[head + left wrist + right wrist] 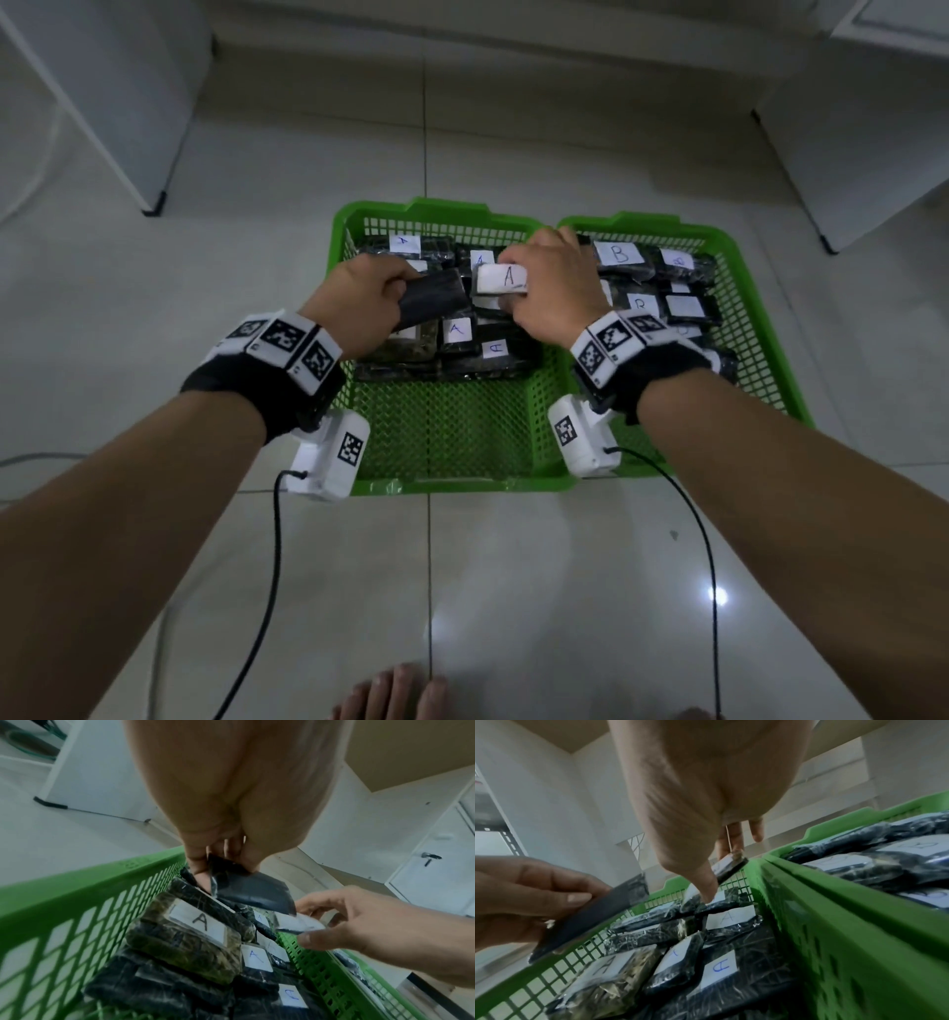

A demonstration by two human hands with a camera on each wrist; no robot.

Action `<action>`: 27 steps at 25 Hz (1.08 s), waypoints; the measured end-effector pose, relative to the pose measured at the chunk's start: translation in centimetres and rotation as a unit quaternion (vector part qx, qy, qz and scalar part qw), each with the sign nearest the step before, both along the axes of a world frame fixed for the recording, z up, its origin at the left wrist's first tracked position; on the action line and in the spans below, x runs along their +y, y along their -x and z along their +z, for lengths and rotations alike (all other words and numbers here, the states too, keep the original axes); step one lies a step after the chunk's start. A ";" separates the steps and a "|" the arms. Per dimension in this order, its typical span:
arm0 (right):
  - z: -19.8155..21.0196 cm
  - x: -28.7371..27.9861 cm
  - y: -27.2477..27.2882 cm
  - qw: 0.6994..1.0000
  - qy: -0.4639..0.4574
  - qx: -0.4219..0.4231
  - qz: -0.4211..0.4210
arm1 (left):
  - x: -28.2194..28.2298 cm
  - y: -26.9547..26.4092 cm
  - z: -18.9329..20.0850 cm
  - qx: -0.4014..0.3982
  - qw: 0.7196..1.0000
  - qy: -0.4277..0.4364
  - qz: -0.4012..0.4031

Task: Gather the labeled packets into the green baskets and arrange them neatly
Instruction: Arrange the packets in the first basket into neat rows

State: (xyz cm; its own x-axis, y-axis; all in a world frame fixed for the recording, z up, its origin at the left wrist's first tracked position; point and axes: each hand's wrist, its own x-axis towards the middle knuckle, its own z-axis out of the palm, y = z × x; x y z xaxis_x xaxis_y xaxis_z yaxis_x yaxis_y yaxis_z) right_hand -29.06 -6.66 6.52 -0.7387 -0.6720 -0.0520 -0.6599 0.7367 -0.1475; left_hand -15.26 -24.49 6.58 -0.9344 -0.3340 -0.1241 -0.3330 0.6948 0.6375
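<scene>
Both hands are over the left green mesh plastic basket [447, 426] and both are loaded. My left hand [359, 303] pinches a dark plastic-wrapped packet, blank side up [436, 300]; my right hand [557, 288] grips a dark packet with a white paper label marked A [506, 280], label up. Under them lie more wrapped A packets [457, 331], some tilted and overlapping at the back. The right green mesh basket [744, 308] holds the B packets [621, 257]. I reckon this is the tidying stage. I'd turn the left packet over so its label shows, then lay each one flat beside its neighbours, edges lined up, and keep the A's on this side of the divide.
</scene>
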 end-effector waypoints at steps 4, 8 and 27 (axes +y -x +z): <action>-2.0 -2.6 1.2 0.998 -0.051 0.040 0.021 | -0.7 0.2 -0.7 0.057 0.996 -0.042 0.061; -3.2 -3.5 1.5 0.998 -0.058 0.019 -0.002 | -1.5 0.3 -1.8 0.072 0.985 -0.110 0.113; 0.2 -1.0 -2.0 0.844 0.438 -0.292 -0.103 | -0.2 0.9 -0.1 0.061 0.866 -0.436 0.238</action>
